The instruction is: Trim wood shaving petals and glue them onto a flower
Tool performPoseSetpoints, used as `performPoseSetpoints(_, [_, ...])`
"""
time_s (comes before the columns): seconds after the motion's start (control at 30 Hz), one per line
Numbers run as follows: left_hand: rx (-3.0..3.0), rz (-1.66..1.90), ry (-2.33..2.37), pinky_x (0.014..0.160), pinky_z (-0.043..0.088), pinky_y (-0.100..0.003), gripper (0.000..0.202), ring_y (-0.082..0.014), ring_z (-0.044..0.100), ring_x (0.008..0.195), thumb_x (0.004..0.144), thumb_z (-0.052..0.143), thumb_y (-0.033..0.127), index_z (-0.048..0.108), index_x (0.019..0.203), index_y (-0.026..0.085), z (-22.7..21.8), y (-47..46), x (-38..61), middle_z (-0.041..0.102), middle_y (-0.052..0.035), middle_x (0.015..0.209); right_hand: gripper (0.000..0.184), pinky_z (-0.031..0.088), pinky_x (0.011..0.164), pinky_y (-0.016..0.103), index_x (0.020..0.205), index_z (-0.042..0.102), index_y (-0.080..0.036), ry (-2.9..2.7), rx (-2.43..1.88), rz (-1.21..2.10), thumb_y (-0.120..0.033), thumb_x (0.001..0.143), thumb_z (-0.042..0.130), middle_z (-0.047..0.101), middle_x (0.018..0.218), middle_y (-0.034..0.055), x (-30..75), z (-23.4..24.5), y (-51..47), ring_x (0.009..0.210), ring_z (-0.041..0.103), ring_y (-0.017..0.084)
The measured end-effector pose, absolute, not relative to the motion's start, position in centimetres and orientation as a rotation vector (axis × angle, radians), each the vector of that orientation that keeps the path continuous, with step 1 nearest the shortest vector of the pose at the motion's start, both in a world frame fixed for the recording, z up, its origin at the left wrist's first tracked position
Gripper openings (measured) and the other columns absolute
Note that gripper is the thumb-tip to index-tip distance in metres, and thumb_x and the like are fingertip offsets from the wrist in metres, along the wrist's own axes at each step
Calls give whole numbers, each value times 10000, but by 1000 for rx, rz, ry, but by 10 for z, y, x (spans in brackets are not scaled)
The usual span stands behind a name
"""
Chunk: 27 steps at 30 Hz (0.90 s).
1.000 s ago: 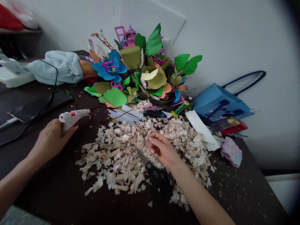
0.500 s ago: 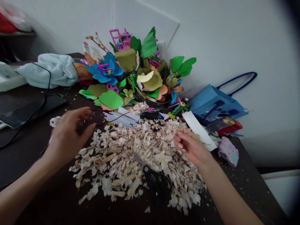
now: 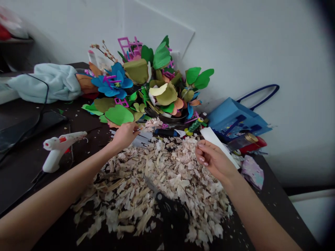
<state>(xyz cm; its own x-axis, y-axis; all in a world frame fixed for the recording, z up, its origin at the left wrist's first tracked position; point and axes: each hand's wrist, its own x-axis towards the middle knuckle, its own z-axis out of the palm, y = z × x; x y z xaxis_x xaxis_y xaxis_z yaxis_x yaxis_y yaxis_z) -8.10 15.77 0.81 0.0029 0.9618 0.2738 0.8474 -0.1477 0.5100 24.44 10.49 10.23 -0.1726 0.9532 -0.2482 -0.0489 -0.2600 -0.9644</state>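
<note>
Both your hands (image 3: 124,135) were over the wood shavings (image 3: 162,181) on the desk (image 3: 272,212). Your left hand, rather narrow, was just beside the pale shaving flower (image 3: 153,122); I cannot tell if it held something. Your right hand (image 3: 214,160) was half closed and empty. One dark bowl (image 3: 167,118) carried many foam flowers and leaves.

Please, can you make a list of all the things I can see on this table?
wood shavings: one large pile, pale beige, table middle
scissors: one pair, black handles, on the shavings
hot glue gun: one, white and red, left of the shavings
glue sticks: several, whitish, behind the shavings
white strip: one, white, back right of the shavings
craft flowers and leaves: one heap, mostly green, blue and olive, against the wall
blue bag: one, blue, right, by the wall
left hand: one, beside the glue sticks
right hand: one, beside the white strip
</note>
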Motion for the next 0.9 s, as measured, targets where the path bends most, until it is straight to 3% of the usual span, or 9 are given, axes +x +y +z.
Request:
performPoseSetpoints(0.27, [2129, 910, 1805, 616, 448, -294, 148, -195, 616, 624, 849, 559, 254, 656, 763, 182, 23, 132, -77, 703, -57, 741, 278, 157, 442, 241, 733, 599, -195, -1287, -1252, 1587, -386, 720, 799, 462, 564, -65, 214, 102, 112, 461, 353, 70])
performPoseSetpoints(0.37, [2194, 1004, 1738, 597, 429, -282, 199, -161, 566, 583, 903, 538, 286, 644, 769, 183, 33, 110, -72, 674, -46, 730, 191, 179, 462, 257, 761, 635, -204, -1452, -1202, 1529, -362, 808, 730, 439, 553, -67, 200, 107, 109, 475, 338, 82])
performPoseSetpoints(0.47, [2264, 1086, 1644, 556, 411, -263, 201, -133, 536, 546, 927, 528, 271, 647, 796, 176, 40, 90, -67, 660, -45, 750, 114, 234, 495, 273, 796, 672, -215, -1701, -1125, 1372, -310, 860, 682, 512, 622, -41, 184, 116, 103, 522, 362, 97])
performPoseSetpoints(0.9, [2356, 1086, 1571, 636, 462, -282, 215, -168, 629, 669, 972, 482, 252, 660, 874, 181, 40, 66, -58, 683, -54, 835, 152, 294, 549, 284, 670, 631, -196, -2143, -1200, 977, -140, 806, 592, 520, 557, -43, 143, 123, 97, 519, 416, 108])
